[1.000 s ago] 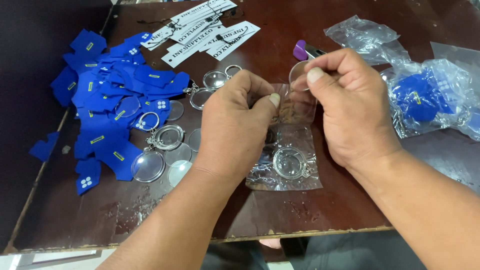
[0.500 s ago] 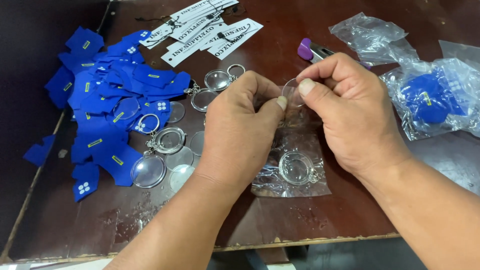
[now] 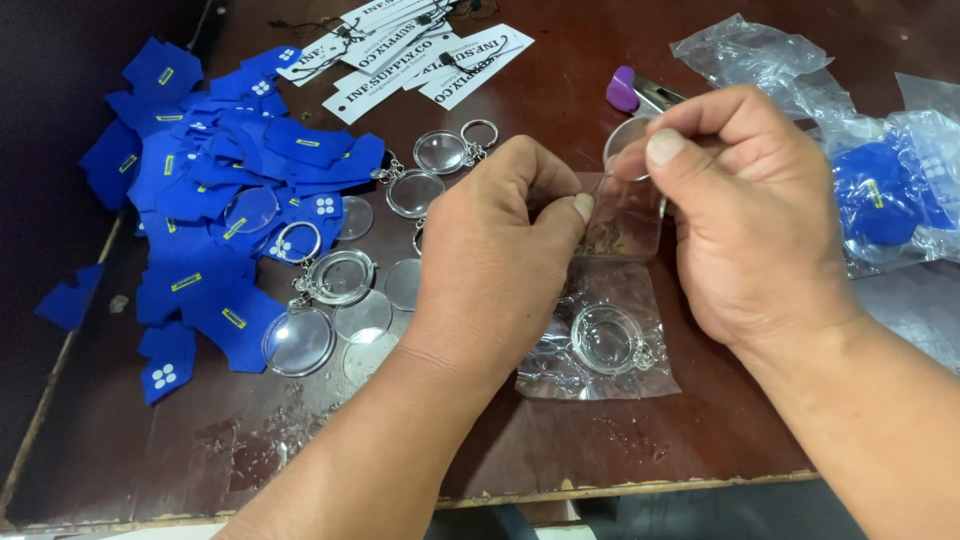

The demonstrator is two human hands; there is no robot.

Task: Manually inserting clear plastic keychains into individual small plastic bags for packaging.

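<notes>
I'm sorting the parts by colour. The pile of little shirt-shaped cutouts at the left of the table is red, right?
Not red. The head view shows the shirt-shaped cutouts are blue with small yellow and white marks. They do lie in a pile at the left of the table.

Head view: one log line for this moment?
left hand: pinches clear bag | right hand: holds clear disc | table: blue pieces

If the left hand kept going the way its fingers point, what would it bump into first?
The left hand points up and right, toward the right hand. It would probably meet the small clear plastic bag both hands pinch, then the right hand's fingers just behind it. Depth is hard to judge.
</notes>
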